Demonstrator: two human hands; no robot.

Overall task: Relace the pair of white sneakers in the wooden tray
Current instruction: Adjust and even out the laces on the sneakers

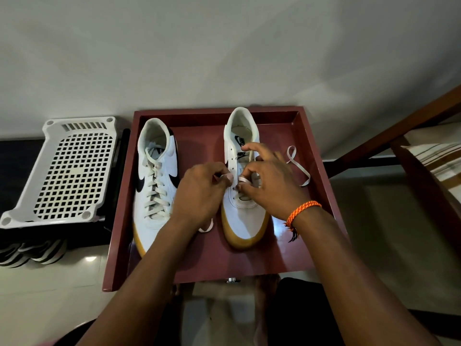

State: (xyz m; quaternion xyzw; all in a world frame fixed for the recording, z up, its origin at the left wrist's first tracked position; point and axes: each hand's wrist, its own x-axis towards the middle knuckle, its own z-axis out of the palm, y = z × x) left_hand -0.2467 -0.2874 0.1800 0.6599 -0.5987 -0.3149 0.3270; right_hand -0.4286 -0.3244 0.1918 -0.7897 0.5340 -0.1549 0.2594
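Note:
Two white sneakers with gum soles stand in a dark red wooden tray [314,151], toes toward me. The left sneaker [156,186] is laced up its full length. The right sneaker [243,218] has open eyelets over most of its upper. My left hand [199,193] pinches a white lace end at the shoe's left eyelet row. My right hand [269,181] pinches the lace [299,171] over the tongue near the lower eyelets. The lace's free end loops across the tray floor to the right of the shoe. Another bit of lace shows under my left wrist.
A white perforated plastic rack [72,171] stands left of the tray, with dark striped shoes [30,253] below it. Wooden furniture [411,156] with striped cloth is at the right. A grey wall rises behind. The tray rests on a glossy floor.

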